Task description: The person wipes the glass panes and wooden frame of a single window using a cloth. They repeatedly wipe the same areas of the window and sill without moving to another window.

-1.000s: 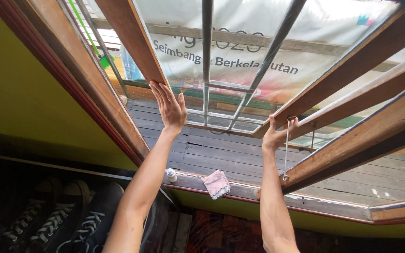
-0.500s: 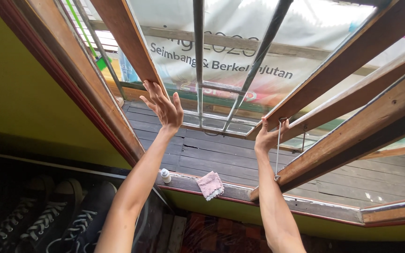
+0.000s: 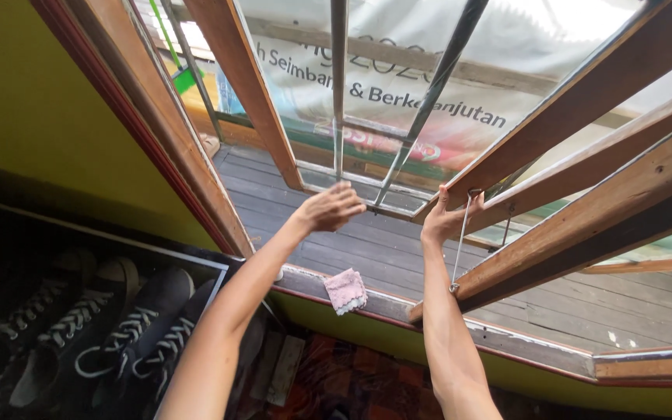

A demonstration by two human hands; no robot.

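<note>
Person's at the open window, both arms up & out. Right hand (image 3: 443, 220) is closed round the bottom corner of the right wooden sash (image 3: 554, 140), fingers wrapped over its edge, right next to the thin metal stay hook (image 3: 460, 243) that hangs down from that corner. Left hand (image 3: 330, 208) is out in mid-air, blurred, fingers loosely curled & gripping nothing; it's near the lower end of the vertical metal bar (image 3: 339, 85) of the grille but whether it touches, can't tell. The left wooden sash (image 3: 250, 85) stands just beyond it, apart from the hand.

On the window sill (image 3: 398, 307), betw. the two forearms, lies a small pink cloth (image 3: 345, 290), partly over the inner edge. Outside: dark plank decking (image 3: 507, 268) & a big white banner (image 3: 429, 70) behind the glass. Inside, low on the left, a row of black lace-up sneakers (image 3: 110, 327) under the yellow-green wall (image 3: 33, 117).
</note>
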